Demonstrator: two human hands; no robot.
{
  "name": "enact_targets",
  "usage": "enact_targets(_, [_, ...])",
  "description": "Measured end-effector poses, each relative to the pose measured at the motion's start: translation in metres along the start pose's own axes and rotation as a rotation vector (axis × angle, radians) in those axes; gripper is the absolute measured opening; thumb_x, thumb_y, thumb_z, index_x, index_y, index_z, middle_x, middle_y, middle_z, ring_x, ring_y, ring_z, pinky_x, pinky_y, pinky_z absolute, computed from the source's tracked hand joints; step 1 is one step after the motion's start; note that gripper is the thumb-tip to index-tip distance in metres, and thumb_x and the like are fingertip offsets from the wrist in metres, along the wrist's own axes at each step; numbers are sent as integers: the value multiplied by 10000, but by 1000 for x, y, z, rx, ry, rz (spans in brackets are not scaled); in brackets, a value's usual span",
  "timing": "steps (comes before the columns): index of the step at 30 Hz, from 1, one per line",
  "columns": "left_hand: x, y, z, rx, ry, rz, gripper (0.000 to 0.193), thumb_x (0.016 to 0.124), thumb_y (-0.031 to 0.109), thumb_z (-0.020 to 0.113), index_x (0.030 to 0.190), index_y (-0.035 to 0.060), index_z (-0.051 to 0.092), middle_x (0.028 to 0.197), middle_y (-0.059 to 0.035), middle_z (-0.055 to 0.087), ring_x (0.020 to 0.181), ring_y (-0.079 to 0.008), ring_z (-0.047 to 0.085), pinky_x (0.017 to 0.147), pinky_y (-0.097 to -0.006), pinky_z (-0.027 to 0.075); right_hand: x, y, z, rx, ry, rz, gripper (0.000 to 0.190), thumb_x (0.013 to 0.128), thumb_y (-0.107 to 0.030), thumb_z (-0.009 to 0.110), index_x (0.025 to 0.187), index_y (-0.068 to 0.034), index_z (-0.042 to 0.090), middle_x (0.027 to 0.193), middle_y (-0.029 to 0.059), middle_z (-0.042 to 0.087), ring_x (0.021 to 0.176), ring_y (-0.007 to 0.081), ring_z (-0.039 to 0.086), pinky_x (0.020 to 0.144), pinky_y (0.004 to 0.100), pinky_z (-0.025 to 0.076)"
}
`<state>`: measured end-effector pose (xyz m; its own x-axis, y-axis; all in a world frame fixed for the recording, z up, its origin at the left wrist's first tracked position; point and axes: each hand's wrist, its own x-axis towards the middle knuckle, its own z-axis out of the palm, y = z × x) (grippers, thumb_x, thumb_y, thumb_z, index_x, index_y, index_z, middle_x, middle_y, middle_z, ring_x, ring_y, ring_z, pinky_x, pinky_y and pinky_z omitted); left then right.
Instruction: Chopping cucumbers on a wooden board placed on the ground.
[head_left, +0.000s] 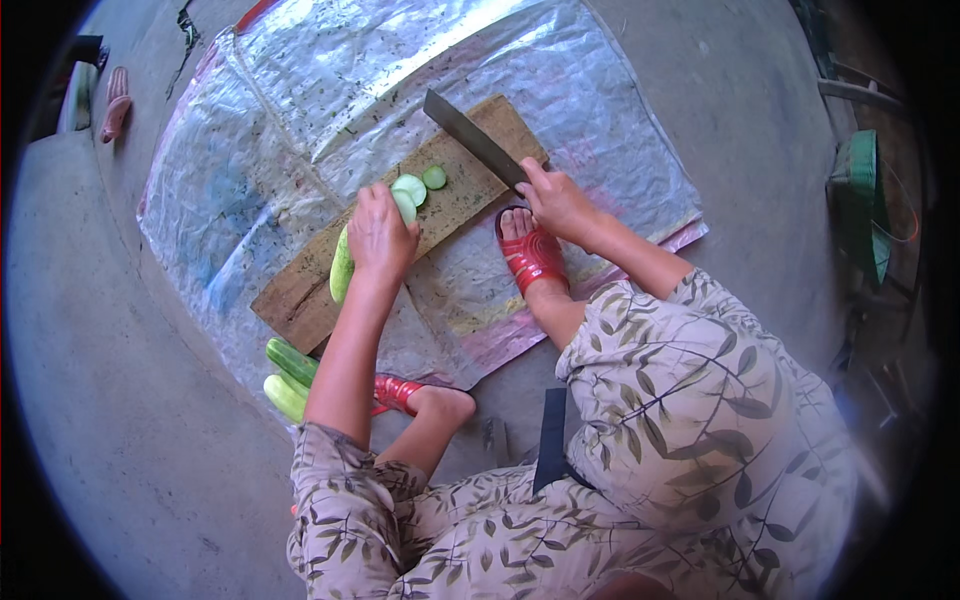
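Note:
My left hand (381, 236) grips a pale green cucumber (342, 270) lying over a long wooden board (465, 191). Its cut end is near my fingers, which hide the middle of it. Beside that end, round cucumber slices (409, 189) rest on the board, with a smaller, greener slice (434, 177) farther along. My right hand (559, 199) holds a knife with a broad dark blade (474, 136). The blade extends up and to the left across the right part of the board, apart from the slices.
A woven plastic sheet (247, 172) with scattered dark bits lies under the board on a concrete floor (97, 315). Two whole cucumbers (289, 379) lie by my left forearm. My red sandals (534, 259) flank the board's near side. A pink slipper (116, 105) and a green container (862, 202) stand farther out.

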<state>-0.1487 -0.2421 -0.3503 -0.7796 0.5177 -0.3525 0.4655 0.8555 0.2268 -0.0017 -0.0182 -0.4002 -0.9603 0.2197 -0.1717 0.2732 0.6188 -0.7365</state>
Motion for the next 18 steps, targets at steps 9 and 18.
enact_targets(9, [36,-3,38,64,45,12,543,622,189,827,1040,16,528,1011,-154,545,940,-330,586,808,-416,506,2,-2,2,7,16,-10,246,880,-107,561,1052,-7,418,684,274,589,704,470,590,569,535,453])
enact_targets(18, [33,-21,14,-56,54,-17,493,675,277,770,1007,-12,550,1016,-177,569,963,-324,584,832,-417,498,0,5,5,20,61,-41,250,884,-92,570,1083,5,453,681,281,578,680,470,583,541,509,441])
